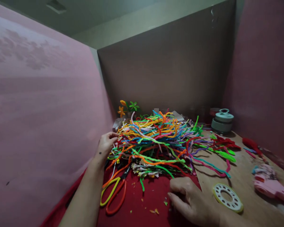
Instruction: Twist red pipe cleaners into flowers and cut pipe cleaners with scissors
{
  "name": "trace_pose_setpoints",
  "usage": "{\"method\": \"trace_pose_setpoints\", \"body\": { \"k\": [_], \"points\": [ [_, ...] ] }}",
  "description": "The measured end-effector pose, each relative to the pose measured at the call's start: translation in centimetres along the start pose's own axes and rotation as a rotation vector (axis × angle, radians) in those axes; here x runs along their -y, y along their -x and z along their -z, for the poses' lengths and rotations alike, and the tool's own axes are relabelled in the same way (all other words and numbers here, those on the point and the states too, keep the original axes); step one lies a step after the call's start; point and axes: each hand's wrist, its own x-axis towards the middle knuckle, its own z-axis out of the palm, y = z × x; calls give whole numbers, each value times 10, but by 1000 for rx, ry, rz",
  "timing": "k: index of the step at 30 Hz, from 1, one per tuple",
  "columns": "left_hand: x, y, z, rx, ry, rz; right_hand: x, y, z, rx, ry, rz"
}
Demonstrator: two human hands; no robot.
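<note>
A large heap of multicoloured pipe cleaners (156,135) lies in front of me, with orange, green, blue, red and lilac stems tangled together. At its left edge my left hand (107,144) has its thumb and fingers pinched together on the pipe cleaners; the exact stem is hard to see. My right hand (188,197) rests low over the red cloth (142,214), its fingers curled in and nothing visible in them. Between the hands, scissors (115,192) with one yellow and one orange-red handle lie with their blades partly under the heap.
A tape roll (227,197) and a pink glue gun (272,187) lie on the wooden board (205,170) at right. Behind them stands a pale green round container (222,121). Fuzzy flowers (127,107) rise at back left. Pink walls (44,126) flank the space.
</note>
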Motion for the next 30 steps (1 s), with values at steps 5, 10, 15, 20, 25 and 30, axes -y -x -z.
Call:
{"method": "trace_pose_setpoints", "body": {
  "k": [5, 10, 15, 20, 25, 30],
  "points": [
    [23, -6, -4, 8, -90, 28, 1, 1, 0, 41, 19, -21],
    [29, -5, -5, 4, -120, -1, 1, 1, -1, 45, 24, -5],
    [17, 5, -5, -30, -76, -113, 2, 1, -2, 49, 20, -8],
    [7, 13, -14, 57, 34, -185, 2, 1, -1, 40, 18, -7],
    [2, 22, -18, 19, 112, -220, 1, 0, -2, 33, 18, -12],
    [-5, 31, -11, -73, 184, -171, -2, 0, -5, -1, 25, -11]
  ]
}}
